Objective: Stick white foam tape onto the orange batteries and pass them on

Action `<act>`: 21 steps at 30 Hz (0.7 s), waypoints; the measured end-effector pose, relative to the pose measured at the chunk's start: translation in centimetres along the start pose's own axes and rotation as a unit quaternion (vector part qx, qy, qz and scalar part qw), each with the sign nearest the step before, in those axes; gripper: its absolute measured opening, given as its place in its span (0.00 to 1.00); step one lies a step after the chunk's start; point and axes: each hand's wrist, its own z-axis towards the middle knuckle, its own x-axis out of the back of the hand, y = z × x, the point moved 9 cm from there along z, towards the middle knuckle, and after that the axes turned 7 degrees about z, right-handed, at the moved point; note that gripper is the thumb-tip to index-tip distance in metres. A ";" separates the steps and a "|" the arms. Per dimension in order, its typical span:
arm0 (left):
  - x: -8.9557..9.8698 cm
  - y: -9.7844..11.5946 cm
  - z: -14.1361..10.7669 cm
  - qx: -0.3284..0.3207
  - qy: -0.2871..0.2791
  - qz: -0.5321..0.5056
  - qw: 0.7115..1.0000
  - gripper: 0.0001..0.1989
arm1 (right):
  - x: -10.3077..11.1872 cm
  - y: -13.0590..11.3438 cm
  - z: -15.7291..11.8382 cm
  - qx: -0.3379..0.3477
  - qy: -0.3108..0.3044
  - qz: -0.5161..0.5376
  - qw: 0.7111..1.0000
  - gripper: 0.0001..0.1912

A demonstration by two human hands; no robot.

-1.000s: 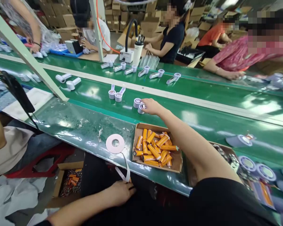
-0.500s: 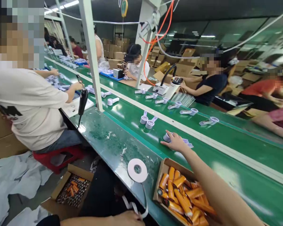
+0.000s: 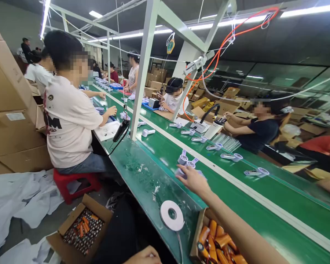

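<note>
My right hand [image 3: 194,179] reaches over the green belt, its fingers over a pale lavender part [image 3: 202,173] that is partly hidden beneath them. Just beyond stand two white round-headed parts, one of them [image 3: 183,158] clear of my fingers. At the bottom edge, my left hand [image 3: 147,255] is near my lap with its fingers curled; what it holds, if anything, is hidden. A roll of white tape [image 3: 172,215] lies on the bench edge, its loose end hanging down. Beside it, under my right forearm, is a cardboard box [image 3: 195,234] of orange wrapped cylinders [image 3: 213,240].
More white parts [image 3: 231,157] line the belt's far side. A post [image 3: 144,69] rises from the bench at centre. One person [image 3: 68,117] sits on a red stool at left; others sit across the belt. A carton [image 3: 66,223] of cylinders stands low at left.
The view has swung up and left. My right hand has moved nearer the two standing parts, with the lavender part under it. My left hand now shows less, at the bottom edge.
</note>
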 end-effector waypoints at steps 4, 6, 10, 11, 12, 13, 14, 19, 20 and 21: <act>2.1 1.7 -1.4 -0.095 0.025 0.039 0.994 0.32 | -1.9 -13.9 3.2 0.132 -0.015 0.017 0.991 0.26; 3.7 2.1 -2.7 -0.126 0.067 0.049 0.989 0.39 | -3.4 -18.7 4.6 0.162 -0.017 0.019 0.986 0.26; 7.0 -0.7 -6.0 -0.090 0.168 0.001 0.982 0.44 | -5.7 -22.2 6.7 0.166 -0.019 0.020 0.986 0.28; 7.8 -2.2 -7.0 -0.062 0.192 -0.019 0.979 0.44 | -5.6 -21.8 7.0 0.165 -0.018 0.023 0.986 0.30; 8.6 -3.7 -8.1 -0.030 0.220 -0.041 0.974 0.44 | -5.2 -20.8 7.3 0.162 -0.015 0.025 0.986 0.31; 9.6 -5.3 -9.4 0.004 0.250 -0.066 0.966 0.43 | -4.4 -19.2 7.6 0.154 -0.008 0.026 0.988 0.32; 10.5 -7.0 -10.7 0.040 0.283 -0.090 0.954 0.43 | -3.2 -16.9 7.9 0.138 0.003 0.025 0.990 0.32; 15.4 -13.4 -17.9 0.201 0.433 -0.165 0.863 0.43 | 3.5 -0.9 8.1 -0.024 0.060 -0.017 0.998 0.34; 16.3 -14.3 -19.2 0.223 0.459 -0.171 0.843 0.43 | 3.9 1.6 7.8 -0.041 0.056 -0.023 0.997 0.34; 17.1 -15.1 -20.3 0.239 0.482 -0.174 0.825 0.42 | 3.8 3.3 7.5 -0.044 0.048 -0.027 0.998 0.32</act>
